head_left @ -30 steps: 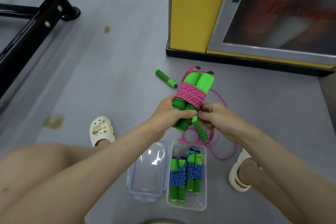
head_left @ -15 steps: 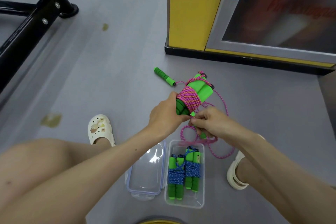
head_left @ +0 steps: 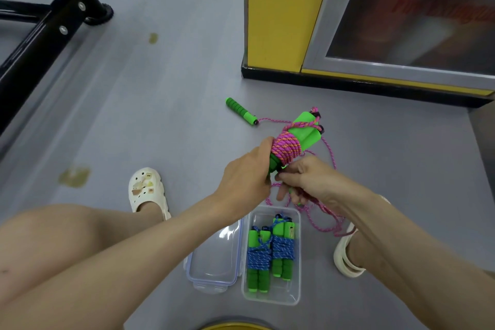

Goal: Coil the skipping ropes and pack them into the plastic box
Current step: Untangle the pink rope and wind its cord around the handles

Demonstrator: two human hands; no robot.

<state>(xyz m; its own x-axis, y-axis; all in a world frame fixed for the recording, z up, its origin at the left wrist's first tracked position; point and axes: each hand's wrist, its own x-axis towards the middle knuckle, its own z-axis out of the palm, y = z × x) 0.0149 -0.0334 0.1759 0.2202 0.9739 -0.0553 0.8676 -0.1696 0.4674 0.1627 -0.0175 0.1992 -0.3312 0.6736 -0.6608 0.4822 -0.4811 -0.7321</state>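
Left hand (head_left: pixel 246 171) gripping the pink rope bundle (head_left: pixel 288 147) at its 1 o'clock, right hand (head_left: pixel 308 179) curled round loose pink cord (head_left: pixel 328 228), plastic box (head_left: pixel 270 299) at 6 o'clock

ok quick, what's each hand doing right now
Left hand: closed, gripping the pink bundle.
Right hand: closed, fingers pinching the loose rope.

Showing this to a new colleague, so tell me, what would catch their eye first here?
The pink rope bundle, wound round green handles, is held mid-frame: the left hand grips it, the right hand pinches its lower end. Below them, a plastic box on the floor holds two blue rope bundles.
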